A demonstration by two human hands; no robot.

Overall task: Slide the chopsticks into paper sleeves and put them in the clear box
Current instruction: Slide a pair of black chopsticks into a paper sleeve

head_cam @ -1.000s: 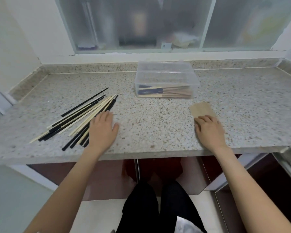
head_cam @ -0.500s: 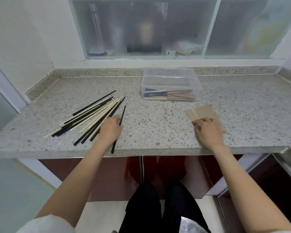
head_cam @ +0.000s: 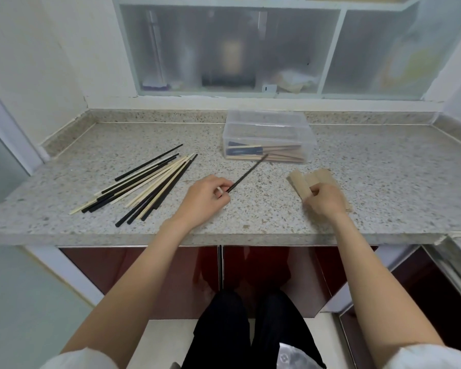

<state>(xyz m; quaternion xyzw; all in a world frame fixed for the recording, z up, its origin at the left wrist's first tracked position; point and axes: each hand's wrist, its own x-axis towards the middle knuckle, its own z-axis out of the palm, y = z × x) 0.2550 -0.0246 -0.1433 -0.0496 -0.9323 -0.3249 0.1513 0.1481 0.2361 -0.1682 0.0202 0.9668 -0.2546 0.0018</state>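
Observation:
My left hand (head_cam: 206, 199) pinches the near end of a black chopstick (head_cam: 248, 173), whose tip points up and right toward the clear box (head_cam: 269, 123). The box stands at the back of the counter and holds several sleeved chopsticks. My right hand (head_cam: 324, 201) grips a brown paper sleeve (head_cam: 300, 185), lifting its far end off a small stack of paper sleeves (head_cam: 321, 175). A loose pile of black and pale wooden chopsticks (head_cam: 149, 182) lies to the left of my left hand.
The speckled stone counter (head_cam: 383, 187) has a front edge just below my wrists and a raised lip along the back and sides. A frosted window runs behind it. Dark red cabinet doors and my legs are below.
My left hand has lifted a black chopstick out of the pile and carried it right, toward the middle. My right hand has picked up one sleeve from the stack.

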